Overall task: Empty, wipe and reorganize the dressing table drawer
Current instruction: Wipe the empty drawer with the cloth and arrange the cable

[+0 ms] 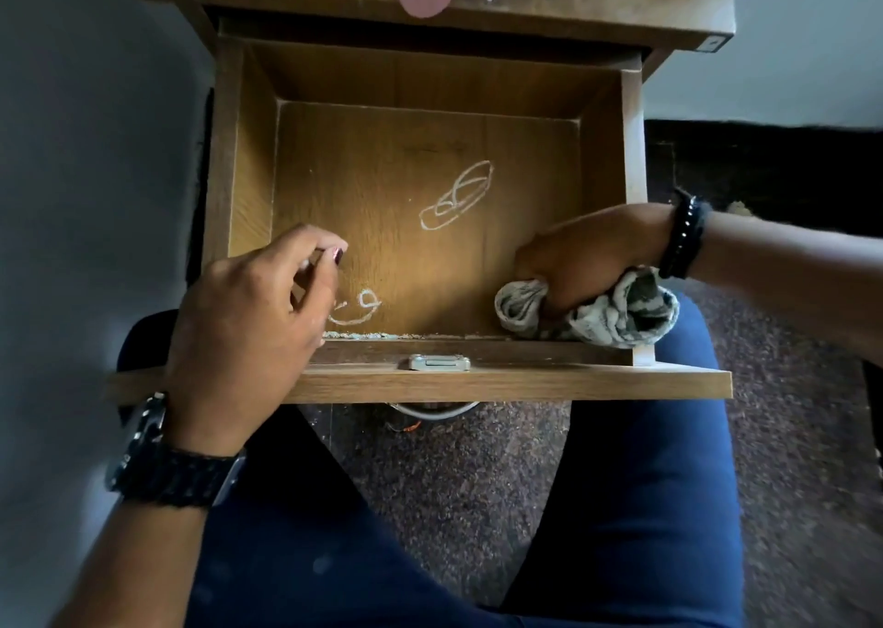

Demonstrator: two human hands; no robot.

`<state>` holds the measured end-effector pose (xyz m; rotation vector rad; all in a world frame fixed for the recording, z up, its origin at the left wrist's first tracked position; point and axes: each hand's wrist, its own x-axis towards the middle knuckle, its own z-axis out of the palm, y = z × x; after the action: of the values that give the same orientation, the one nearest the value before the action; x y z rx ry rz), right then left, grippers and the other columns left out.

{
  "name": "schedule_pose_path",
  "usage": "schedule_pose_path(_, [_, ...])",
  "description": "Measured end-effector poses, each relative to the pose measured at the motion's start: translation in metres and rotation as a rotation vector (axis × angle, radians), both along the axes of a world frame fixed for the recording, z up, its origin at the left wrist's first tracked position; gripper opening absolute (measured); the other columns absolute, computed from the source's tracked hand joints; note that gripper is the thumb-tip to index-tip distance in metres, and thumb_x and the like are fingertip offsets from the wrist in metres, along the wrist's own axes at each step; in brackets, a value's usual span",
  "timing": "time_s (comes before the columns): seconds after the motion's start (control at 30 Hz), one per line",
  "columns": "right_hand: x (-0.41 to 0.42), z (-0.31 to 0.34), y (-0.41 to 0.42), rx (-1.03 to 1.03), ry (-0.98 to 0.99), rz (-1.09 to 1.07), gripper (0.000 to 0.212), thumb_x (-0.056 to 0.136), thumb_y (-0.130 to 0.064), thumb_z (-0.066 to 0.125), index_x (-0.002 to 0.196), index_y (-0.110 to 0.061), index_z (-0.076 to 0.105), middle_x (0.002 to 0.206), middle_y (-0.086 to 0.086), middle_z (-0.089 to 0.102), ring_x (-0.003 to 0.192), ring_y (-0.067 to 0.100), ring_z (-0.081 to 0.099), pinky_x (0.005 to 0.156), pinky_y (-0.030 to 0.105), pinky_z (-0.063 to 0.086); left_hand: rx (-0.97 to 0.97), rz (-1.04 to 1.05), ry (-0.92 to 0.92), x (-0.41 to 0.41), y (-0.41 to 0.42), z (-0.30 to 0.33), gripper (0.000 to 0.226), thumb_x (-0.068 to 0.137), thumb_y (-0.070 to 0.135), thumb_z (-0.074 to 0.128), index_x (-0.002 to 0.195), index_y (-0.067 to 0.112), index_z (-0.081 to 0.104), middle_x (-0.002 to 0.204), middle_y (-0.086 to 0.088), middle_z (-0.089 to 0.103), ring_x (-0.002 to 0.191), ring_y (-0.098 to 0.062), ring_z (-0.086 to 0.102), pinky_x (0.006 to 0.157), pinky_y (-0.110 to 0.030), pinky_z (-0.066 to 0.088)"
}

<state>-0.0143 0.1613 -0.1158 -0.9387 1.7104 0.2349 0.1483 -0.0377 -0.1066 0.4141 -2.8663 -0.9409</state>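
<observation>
Right hand (pixel 587 264) grips the soft, light, bunched cloth (pixel 597 309) in the emptied drawer's (pixel 430 379) near corner; left hand (pixel 248 312), loosely curled and holding nothing, rests on the front rim opposite.

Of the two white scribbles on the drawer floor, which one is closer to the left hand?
The small scribble near the front edge, right beside the left hand. The larger scribble lies apart, mid-floor.

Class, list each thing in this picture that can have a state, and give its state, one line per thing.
Drawer: pulled open, emptied, chalk-like marks and crumbs on its floor.
Cloth: bunched, in the drawer's front right corner.
Right hand: grips the cloth.
Left hand: fingers curled, over the drawer's front left corner.
</observation>
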Motion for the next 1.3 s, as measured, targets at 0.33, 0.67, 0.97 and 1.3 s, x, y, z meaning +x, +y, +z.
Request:
schedule_pose_path(0.33, [0.014, -0.004, -0.03, -0.15, 0.082, -0.009, 0.016, 0.08, -0.026, 0.062, 0.093, -0.021, 0.054, 0.097, 0.0, 0.059, 0.087, 0.02, 0.06, 0.08, 0.038, 0.054, 0.1, 0.084, 0.02, 0.01, -0.032, 0.0, 0.016, 0.092, 0.028, 0.047, 0.099, 0.03, 0.061, 0.073, 0.006, 0.068, 0.051, -0.007, 0.066, 0.045, -0.032, 0.052])
schedule_pose_path(0.67, [0.038, -0.011, -0.108, -0.407, 0.031, -0.13, 0.004, 0.087, -0.02, 0.054, 0.089, -0.018, 0.051, 0.084, -0.001, 0.054, 0.07, 0.015, 0.052, 0.061, 0.028, 0.046, 0.16, 0.272, 0.224, 0.013, -0.032, -0.005, 0.019, 0.095, 0.023, 0.047, 0.103, 0.017, 0.063, 0.069, 0.005, 0.066, 0.055, -0.005, 0.065, 0.045, -0.029, 0.05])
schedule_pose_path(0.97, [0.053, -0.027, -0.145, -0.539, -0.11, -0.366, 0.012, 0.091, -0.01, 0.05, 0.085, -0.001, 0.057, 0.071, 0.001, 0.055, 0.055, 0.007, 0.043, 0.04, 0.01, 0.036, 0.143, 0.426, 0.304, 0.011, -0.031, -0.004, 0.018, 0.094, 0.018, 0.046, 0.098, 0.014, 0.064, 0.064, 0.003, 0.065, 0.052, -0.006, 0.065, 0.046, -0.024, 0.049])
schedule_pose_path(1.3, [0.002, 0.018, -0.034, -0.141, 0.132, -0.118, 0.013, 0.084, -0.031, 0.066, 0.08, -0.024, 0.055, 0.078, -0.008, 0.063, 0.066, 0.006, 0.061, 0.061, 0.023, 0.05, 0.048, 0.288, 0.191, 0.012, -0.03, -0.009, 0.02, 0.093, 0.03, 0.043, 0.1, 0.024, 0.061, 0.071, -0.006, 0.068, 0.057, -0.022, 0.067, 0.049, -0.04, 0.054])
